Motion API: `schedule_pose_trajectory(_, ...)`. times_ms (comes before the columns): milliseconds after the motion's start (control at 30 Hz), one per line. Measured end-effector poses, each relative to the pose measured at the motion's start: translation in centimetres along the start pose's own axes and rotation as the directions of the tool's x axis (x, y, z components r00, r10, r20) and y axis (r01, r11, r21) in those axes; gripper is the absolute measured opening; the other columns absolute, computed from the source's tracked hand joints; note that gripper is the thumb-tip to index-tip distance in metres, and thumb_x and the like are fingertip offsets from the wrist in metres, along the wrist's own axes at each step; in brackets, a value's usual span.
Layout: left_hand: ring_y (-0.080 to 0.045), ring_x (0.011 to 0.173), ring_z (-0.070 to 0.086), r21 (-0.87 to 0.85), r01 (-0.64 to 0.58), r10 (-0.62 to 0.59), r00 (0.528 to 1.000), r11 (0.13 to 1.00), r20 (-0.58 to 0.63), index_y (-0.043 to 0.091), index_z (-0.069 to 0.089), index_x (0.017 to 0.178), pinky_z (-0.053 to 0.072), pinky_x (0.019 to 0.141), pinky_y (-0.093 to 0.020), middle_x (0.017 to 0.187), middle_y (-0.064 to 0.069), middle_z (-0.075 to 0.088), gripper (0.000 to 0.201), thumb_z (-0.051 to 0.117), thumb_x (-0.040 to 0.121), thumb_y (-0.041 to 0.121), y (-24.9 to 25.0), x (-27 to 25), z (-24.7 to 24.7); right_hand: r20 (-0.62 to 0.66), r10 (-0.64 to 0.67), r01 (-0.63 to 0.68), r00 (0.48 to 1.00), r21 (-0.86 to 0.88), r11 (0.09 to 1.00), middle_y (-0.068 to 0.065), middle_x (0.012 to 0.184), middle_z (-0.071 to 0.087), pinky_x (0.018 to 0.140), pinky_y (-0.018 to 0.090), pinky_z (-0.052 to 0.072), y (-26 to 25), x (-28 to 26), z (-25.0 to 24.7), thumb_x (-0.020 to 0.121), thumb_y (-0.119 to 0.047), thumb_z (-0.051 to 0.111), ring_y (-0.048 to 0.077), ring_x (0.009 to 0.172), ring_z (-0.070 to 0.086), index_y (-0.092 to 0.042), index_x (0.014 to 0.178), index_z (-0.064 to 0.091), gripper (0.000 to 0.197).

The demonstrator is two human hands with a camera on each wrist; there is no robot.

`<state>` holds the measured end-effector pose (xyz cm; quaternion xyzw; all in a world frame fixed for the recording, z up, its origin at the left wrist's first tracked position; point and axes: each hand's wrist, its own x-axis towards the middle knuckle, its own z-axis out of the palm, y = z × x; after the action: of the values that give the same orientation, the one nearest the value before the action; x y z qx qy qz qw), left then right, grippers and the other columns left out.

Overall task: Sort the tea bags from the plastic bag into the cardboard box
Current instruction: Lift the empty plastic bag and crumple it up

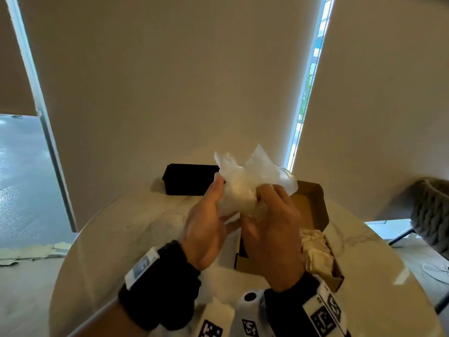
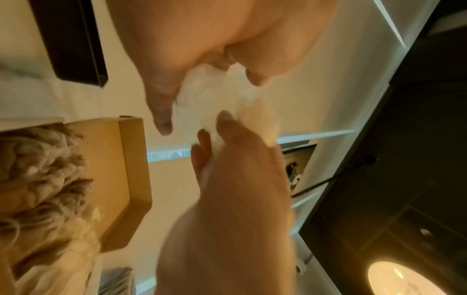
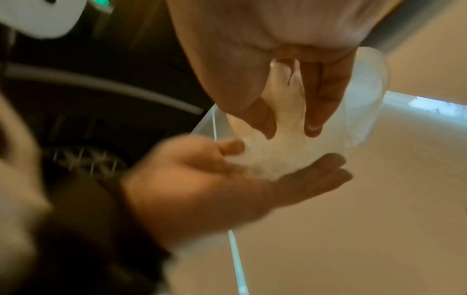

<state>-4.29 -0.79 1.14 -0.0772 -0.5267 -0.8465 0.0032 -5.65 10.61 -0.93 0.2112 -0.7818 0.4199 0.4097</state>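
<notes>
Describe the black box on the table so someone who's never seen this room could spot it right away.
Start at the round white marble table. At its far edge, against the beige blind, left of the crumpled clear plastic bag held up in both hands, sits the long black rectangular box. Unlike the open brown cardboard box to the right, it is dark and closed.
</notes>
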Motion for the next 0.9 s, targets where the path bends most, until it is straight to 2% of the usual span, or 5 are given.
schedule_pose_trajectory(167, -0.034, 0.099, 0.062, -0.044, -0.052, 0.053, 0.999, 0.998, 0.013, 0.016, 0.066, 0.116, 0.048, 0.08, -0.043, 0.114, -0.017, 0.066, 0.052, 0.047, 0.083, 0.051, 1.5, -0.7, -2.1, 0.476, 0.097, -0.322, 0.874, 0.418, 0.849, -0.005, 0.097, 0.066, 0.072, 0.026, 0.057, -4.4, -0.6, -1.7, 0.083, -0.015, 0.071, 0.011, 0.089, 0.065, -0.017, 0.103, 0.062, 0.022)
schedule_pose_trajectory(333, -0.03, 0.092, 0.064, 0.024, -0.05, 0.048, 0.998, 0.998, 0.047, 0.005, 0.063, 0.113, 0.053, 0.076, -0.04, 0.103, -0.018, 0.066, 0.062, 0.049, 0.078, 0.054, 2.6, -4.4, -4.0, 0.749, 0.177, -0.684, 0.638, 0.446, 0.577, 0.004, 0.088, 0.07, 0.052, 0.031, 0.041, -7.7, -1.5, -2.6, 0.081, -0.031, 0.059, 0.021, 0.057, 0.063, -0.019, 0.115, 0.059, 0.036)
schedule_pose_trajectory(500, -0.021, 0.079, 0.063, 0.142, -0.049, 0.052, 0.998, 0.989, -0.018, 0.009, 0.063, 0.095, 0.051, 0.068, -0.033, 0.092, -0.011, 0.064, 0.031, 0.047, 0.091, 0.035, 3.8, -8.3, -6.7, 0.561, 0.302, -0.537, 0.771, 0.317, 0.782, 0.0, 0.077, 0.068, 0.064, 0.038, 0.055, -10.6, -3.2, -2.3, 0.06, -0.041, 0.074, 0.015, 0.065, 0.067, -0.034, 0.12, 0.048, 0.065)
schedule_pose_trajectory(633, -0.023, 0.087, 0.063, 0.172, -0.015, 0.008, 0.999, 0.985, 0.038, 0.007, 0.06, 0.102, 0.052, 0.075, -0.035, 0.096, -0.011, 0.065, 0.033, 0.045, 0.089, 0.033, 4.2, -11.6, -10.4, 0.731, 0.119, -0.466, 0.672, 0.292, 0.836, -0.006, 0.108, 0.062, 0.059, 0.031, 0.056, -14.1, -4.8, -1.0, 0.068, -0.038, 0.079, 0.016, 0.091, 0.068, -0.054, 0.124, 0.045, 0.068)
schedule_pose_trajectory(900, -0.026, 0.096, 0.061, 0.188, 0.117, -0.104, 0.992, 0.975, -0.078, 0.009, 0.056, 0.117, 0.052, 0.083, -0.038, 0.108, -0.013, 0.06, 0.036, 0.037, 0.089, 0.022, 6.4, -18.2, -22.1, 0.776, -0.028, -0.521, 0.63, 0.449, 0.726, -0.011, 0.091, 0.06, 0.048, 0.021, 0.054, -19.6, -11.0, 7.5, 0.085, 0.004, 0.062, 0.012, 0.075, 0.066, -0.014, 0.092, 0.06, 0.019)
